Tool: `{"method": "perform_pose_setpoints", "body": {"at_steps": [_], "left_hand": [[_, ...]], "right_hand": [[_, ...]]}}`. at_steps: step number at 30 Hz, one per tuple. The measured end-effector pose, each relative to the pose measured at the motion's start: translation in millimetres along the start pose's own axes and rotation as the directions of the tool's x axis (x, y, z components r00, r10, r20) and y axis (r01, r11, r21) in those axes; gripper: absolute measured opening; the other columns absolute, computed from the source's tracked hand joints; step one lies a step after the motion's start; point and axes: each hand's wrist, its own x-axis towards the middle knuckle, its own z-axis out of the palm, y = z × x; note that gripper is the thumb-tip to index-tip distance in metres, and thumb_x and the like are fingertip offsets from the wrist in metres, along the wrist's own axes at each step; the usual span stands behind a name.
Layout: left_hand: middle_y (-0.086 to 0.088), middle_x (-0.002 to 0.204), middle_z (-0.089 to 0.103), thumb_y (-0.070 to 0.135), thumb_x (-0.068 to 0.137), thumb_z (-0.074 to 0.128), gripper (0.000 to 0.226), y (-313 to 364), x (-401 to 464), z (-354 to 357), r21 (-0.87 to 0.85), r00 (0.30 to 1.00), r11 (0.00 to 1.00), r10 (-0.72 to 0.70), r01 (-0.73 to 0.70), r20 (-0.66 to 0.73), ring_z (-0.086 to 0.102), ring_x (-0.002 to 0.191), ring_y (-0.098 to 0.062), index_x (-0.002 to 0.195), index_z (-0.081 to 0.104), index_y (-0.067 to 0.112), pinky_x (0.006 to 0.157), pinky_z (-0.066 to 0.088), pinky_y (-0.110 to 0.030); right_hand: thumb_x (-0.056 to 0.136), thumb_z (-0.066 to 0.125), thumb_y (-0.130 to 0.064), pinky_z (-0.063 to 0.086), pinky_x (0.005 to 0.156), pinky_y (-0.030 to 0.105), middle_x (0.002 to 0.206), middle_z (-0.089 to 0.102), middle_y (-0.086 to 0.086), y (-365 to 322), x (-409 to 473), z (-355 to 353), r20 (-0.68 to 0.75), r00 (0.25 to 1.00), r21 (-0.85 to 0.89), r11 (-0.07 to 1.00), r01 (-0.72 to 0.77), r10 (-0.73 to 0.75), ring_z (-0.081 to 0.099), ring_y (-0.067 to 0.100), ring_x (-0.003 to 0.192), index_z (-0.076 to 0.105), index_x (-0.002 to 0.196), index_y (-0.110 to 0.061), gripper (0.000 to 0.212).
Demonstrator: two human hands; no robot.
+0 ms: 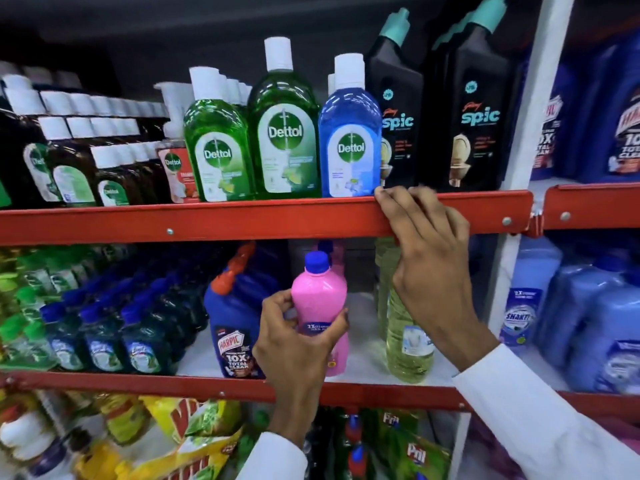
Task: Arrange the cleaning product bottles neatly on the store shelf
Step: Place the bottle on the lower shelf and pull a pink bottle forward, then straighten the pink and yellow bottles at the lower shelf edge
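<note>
My left hand [294,344] grips a pink bottle with a blue cap [319,296], held upright in front of the middle shelf [138,384]. A second pink bottle [341,355] stands right behind it. My right hand [426,251] rests with its fingers hooked over the red front rail of the upper shelf [242,218], just right of a blue Dettol bottle [349,140]. A blue Harpic bottle [235,327] stands to the left of the pink one, and a pale yellow bottle [405,341] to its right.
The upper shelf holds green Dettol bottles [284,133], brown Dettol bottles [69,161] and black Spic bottles [474,109]. Several dark teal bottles [104,327] fill the middle shelf's left. Blue jugs [595,313] sit beyond the white upright [519,168]. Packets [194,431] lie below.
</note>
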Motion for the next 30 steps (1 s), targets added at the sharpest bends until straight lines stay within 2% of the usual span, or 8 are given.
{"method": "perform_pose_setpoints", "body": {"at_steps": [2,8,16,19,22,25,27,30], "left_hand": [[0.014,0.092,0.063,0.053,0.049,0.096,0.074,-12,-5,10,0.071,1.0,0.997,-0.026,0.025,0.012,0.069,0.076,-0.015,0.104,0.055,0.025,0.068,0.046,-0.024],[0.005,0.093,0.067,0.055,0.052,0.095,0.072,-29,-10,24,0.178,0.994,0.982,-0.083,0.07,0.069,0.07,0.082,-0.026,0.099,0.048,0.025,0.069,0.052,-0.037],[0.004,0.103,0.064,0.066,0.058,0.087,0.073,-35,-8,18,0.2,0.984,0.977,-0.105,0.075,0.145,0.07,0.09,-0.024,0.104,0.044,0.028,0.069,0.047,-0.033],[0.004,0.112,0.063,0.07,0.061,0.084,0.078,-35,-8,11,0.201,0.971,0.978,-0.105,0.061,0.216,0.068,0.099,-0.023,0.114,0.048,0.025,0.076,0.055,-0.039],[0.013,0.115,0.06,0.082,0.063,0.072,0.082,-40,-4,-9,0.171,0.969,0.985,-0.073,0.033,0.236,0.062,0.098,-0.011,0.122,0.054,0.027,0.08,0.056,-0.033],[0.021,0.095,0.063,0.073,0.081,0.066,0.04,-57,3,-44,0.041,0.994,0.998,0.041,-0.045,0.097,0.064,0.082,-0.004,0.099,0.062,0.037,0.069,0.055,-0.028],[0.015,0.081,0.065,0.054,0.091,0.063,0.023,-76,11,-68,-0.012,0.998,0.998,0.054,-0.054,-0.023,0.064,0.074,-0.005,0.084,0.063,0.032,0.064,0.054,-0.032],[0.01,0.083,0.069,0.044,0.089,0.059,0.021,-110,27,-93,-0.044,0.997,0.997,-0.061,0.059,-0.048,0.066,0.08,-0.005,0.086,0.065,0.024,0.071,0.054,-0.032]], "right_hand": [[0.074,0.053,0.008,0.029,0.111,0.039,0.152,0.05,-0.006,0,-1,1,-0.021,1.0,0.007,1.0,-0.006,0.006,0.041,0.021,0.142,0.041,0.152,-0.021,0.083],[0.079,0.051,0.005,0.029,0.112,0.04,0.152,0.05,-0.007,-1,-2,3,-0.045,0.999,0.011,1.0,-0.008,0.008,0.041,0.019,0.143,0.041,0.152,-0.023,0.079],[0.081,0.052,0.001,0.028,0.119,0.045,0.156,0.046,-0.005,-12,-5,8,-0.061,0.995,0.019,0.997,-0.08,0.081,0.035,0.021,0.149,0.037,0.155,-0.022,0.079],[0.08,0.055,-0.002,0.025,0.123,0.048,0.16,0.042,0.0,-16,-8,10,-0.072,0.993,0.041,0.995,-0.094,0.097,0.031,0.024,0.153,0.035,0.155,-0.017,0.08],[0.083,0.056,-0.004,0.025,0.126,0.049,0.163,0.038,0.007,-28,-20,16,-0.141,0.98,0.128,0.984,-0.126,0.143,0.026,0.027,0.155,0.035,0.155,-0.009,0.075],[0.093,0.053,-0.007,0.028,0.125,0.036,0.152,0.051,0.009,-56,-50,31,-0.212,0.964,0.325,0.942,-0.085,0.16,0.039,0.024,0.148,0.049,0.145,-0.007,0.053],[0.094,0.053,-0.007,0.034,0.119,0.023,0.135,0.063,0.005,-85,-76,45,-0.143,0.979,0.454,0.889,-0.066,0.146,0.055,0.018,0.131,0.061,0.133,-0.01,0.04],[0.089,0.059,-0.005,0.043,0.103,0.013,0.115,0.07,-0.002,-126,-105,70,0.136,0.979,0.586,0.784,-0.205,0.154,0.064,0.009,0.104,0.069,0.12,-0.019,0.036]]}}
